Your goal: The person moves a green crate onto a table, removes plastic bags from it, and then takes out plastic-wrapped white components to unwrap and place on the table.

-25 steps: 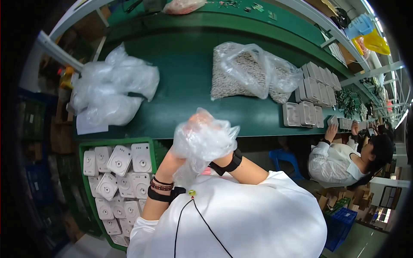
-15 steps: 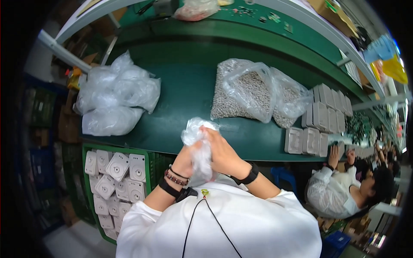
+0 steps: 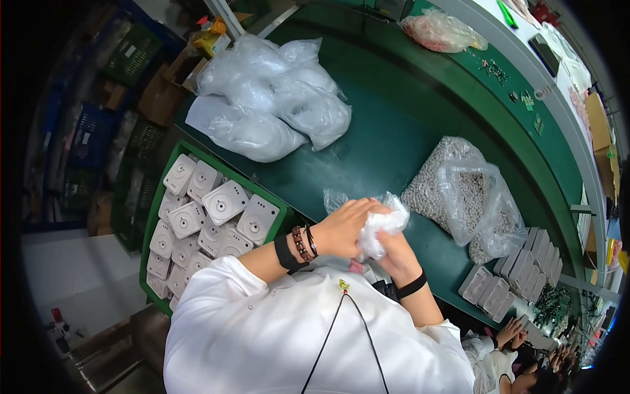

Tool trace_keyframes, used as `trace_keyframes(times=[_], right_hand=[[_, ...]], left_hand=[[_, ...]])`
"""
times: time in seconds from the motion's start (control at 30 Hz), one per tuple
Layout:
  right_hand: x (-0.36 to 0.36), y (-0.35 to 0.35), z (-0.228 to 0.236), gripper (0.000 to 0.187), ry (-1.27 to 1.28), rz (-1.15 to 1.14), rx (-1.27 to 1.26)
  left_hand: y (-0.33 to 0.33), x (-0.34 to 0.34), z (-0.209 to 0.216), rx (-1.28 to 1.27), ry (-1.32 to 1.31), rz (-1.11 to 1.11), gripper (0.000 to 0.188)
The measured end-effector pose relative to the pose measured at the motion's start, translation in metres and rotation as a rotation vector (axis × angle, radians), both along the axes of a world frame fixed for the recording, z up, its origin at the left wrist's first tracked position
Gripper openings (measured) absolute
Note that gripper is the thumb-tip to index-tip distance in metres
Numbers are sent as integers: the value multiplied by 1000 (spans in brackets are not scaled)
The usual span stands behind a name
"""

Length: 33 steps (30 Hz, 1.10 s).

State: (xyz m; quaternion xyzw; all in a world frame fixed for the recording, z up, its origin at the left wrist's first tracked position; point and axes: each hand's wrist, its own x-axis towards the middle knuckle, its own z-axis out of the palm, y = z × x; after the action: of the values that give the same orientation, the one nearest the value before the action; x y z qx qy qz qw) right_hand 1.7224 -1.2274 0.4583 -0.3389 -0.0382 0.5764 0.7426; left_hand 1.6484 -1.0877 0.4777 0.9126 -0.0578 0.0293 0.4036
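A crumpled clear plastic bag (image 3: 386, 220) is bunched between my two hands, just over the near edge of the green work table (image 3: 328, 174). My left hand (image 3: 346, 228) presses its closed fingers on the bag from the left. From below and the right, my right hand (image 3: 398, 255) grips the same bag. A loose flap of clear film (image 3: 334, 199) shows beyond the left hand. What the bag holds, if anything, cannot be made out.
Puffy clear plastic bags (image 3: 262, 98) lie at the far left. A green crate (image 3: 172, 161) at the left holds several white camera-like housings (image 3: 224, 201). At the right are a bag of small grey pieces (image 3: 436, 177), grey trays (image 3: 485, 292) and a co-worker's hands (image 3: 512, 331).
The view has swung left, so the table's things sit farther right in it. My left hand has come across over the bag, which is now crushed into a tighter bundle.
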Motion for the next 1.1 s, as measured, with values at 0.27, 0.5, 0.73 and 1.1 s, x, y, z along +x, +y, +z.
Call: trace_keyframes(times=[0.27,0.5,0.73,1.1], right_hand=[[5,39,19,58,-94,-125,-48],[5,7,5,55,-325,-31,20],[13,-29,-15,58,-136,-223,48],[37,25,-50,36,66,-488,75]], left_hand=[[115,34,31,-21,-178,184,54],[199,84,-5,1191,-12,487,26],[131,114,1,318,-91,436,16],[1,69,-8,-763,108,-16,14]])
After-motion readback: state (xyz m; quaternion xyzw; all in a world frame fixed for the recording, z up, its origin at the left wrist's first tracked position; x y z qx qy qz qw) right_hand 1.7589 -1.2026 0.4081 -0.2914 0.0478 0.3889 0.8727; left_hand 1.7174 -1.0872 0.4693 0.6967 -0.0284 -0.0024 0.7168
